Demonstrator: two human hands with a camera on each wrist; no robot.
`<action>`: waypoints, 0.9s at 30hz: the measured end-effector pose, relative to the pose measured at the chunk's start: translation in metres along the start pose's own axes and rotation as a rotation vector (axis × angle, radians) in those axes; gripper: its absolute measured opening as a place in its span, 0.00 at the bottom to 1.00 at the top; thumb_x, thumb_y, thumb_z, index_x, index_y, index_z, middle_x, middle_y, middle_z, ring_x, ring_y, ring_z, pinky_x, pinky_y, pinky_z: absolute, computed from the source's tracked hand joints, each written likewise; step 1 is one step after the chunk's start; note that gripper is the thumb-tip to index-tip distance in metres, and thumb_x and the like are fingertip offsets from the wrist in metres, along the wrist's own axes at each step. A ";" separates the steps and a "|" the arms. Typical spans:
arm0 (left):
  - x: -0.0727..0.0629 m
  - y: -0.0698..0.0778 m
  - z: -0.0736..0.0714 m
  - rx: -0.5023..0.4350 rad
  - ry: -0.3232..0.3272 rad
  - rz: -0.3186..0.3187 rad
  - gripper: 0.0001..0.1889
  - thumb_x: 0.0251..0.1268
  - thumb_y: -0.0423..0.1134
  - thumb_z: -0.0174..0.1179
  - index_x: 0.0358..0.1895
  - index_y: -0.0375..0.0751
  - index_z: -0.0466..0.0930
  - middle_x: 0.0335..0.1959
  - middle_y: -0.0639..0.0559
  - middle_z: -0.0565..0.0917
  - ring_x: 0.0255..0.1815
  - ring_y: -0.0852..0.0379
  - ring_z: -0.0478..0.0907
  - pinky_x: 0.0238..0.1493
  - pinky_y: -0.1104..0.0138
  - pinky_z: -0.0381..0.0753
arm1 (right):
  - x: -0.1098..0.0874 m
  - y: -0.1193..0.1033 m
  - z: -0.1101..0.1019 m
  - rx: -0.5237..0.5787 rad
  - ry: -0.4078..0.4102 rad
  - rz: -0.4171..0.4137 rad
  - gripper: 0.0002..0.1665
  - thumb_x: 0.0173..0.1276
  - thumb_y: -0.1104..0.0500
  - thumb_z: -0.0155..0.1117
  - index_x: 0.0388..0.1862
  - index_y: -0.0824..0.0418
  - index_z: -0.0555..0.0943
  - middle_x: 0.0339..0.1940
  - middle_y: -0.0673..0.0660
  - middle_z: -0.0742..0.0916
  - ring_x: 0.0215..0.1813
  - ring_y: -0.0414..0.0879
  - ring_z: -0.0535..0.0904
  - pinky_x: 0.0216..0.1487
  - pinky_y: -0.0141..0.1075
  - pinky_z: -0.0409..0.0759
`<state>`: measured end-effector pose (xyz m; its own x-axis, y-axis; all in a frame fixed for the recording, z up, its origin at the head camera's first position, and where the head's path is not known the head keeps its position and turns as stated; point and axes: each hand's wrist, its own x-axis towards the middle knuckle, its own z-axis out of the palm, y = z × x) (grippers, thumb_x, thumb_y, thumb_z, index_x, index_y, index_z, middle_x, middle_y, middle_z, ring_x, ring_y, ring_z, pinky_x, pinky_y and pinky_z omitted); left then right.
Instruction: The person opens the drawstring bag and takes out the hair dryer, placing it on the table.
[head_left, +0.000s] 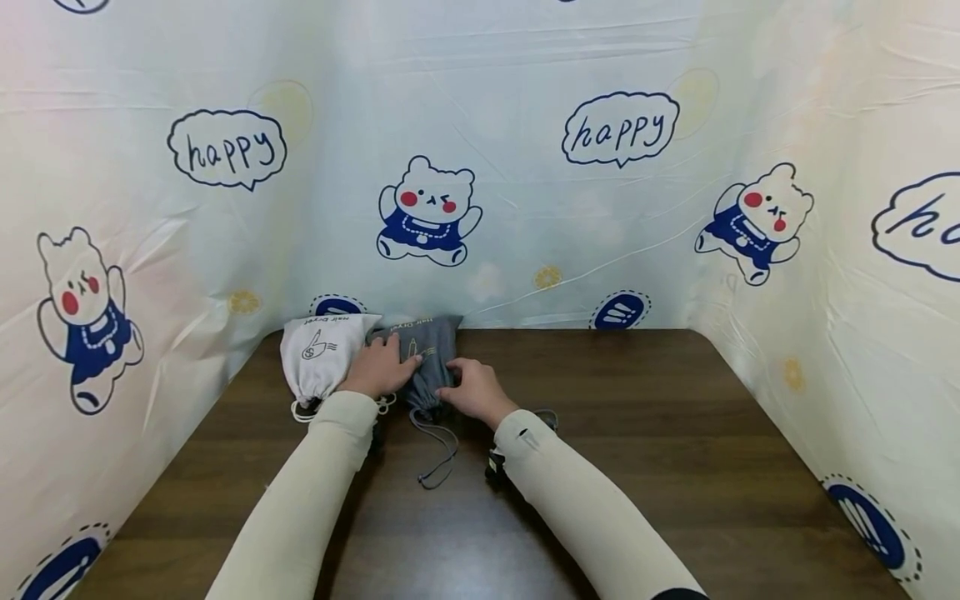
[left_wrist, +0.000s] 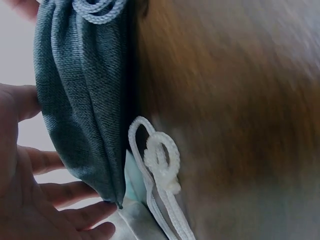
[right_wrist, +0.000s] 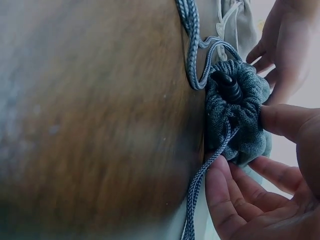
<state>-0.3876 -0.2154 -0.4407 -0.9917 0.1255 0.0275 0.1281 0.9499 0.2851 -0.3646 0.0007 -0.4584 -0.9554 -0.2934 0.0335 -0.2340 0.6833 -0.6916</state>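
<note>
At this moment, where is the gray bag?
In the head view, the gray bag is between the left hand and right hand, just right of the white bag.

Gray pouch partly out of sight behind the left grip

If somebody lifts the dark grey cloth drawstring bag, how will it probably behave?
The dark grey cloth drawstring bag will probably flex rather than stay stiff, because its woven fabric shows soft folds. Something firmer may shift inside: a black rounded object shows in the gathered mouth. The braided grey cord may dangle, since it lies loose.
</note>
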 end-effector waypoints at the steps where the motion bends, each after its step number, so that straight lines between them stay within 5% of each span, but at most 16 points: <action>1: 0.000 0.001 0.000 0.008 0.003 0.003 0.44 0.80 0.61 0.46 0.80 0.27 0.52 0.76 0.21 0.61 0.74 0.21 0.61 0.72 0.34 0.62 | 0.000 0.001 0.000 0.001 0.000 0.003 0.34 0.69 0.49 0.74 0.71 0.56 0.77 0.61 0.58 0.86 0.59 0.51 0.84 0.56 0.45 0.84; 27: -0.010 0.018 0.006 -0.027 -0.037 0.013 0.44 0.78 0.64 0.48 0.82 0.34 0.52 0.77 0.24 0.61 0.73 0.23 0.65 0.67 0.35 0.69 | -0.025 0.015 -0.014 0.039 -0.017 -0.006 0.36 0.69 0.48 0.73 0.73 0.57 0.75 0.64 0.60 0.85 0.65 0.54 0.82 0.61 0.50 0.82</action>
<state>-0.3755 -0.1978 -0.4414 -0.9889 0.1488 -0.0036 0.1404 0.9402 0.3102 -0.3462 0.0275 -0.4597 -0.9508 -0.3088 0.0255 -0.2321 0.6553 -0.7188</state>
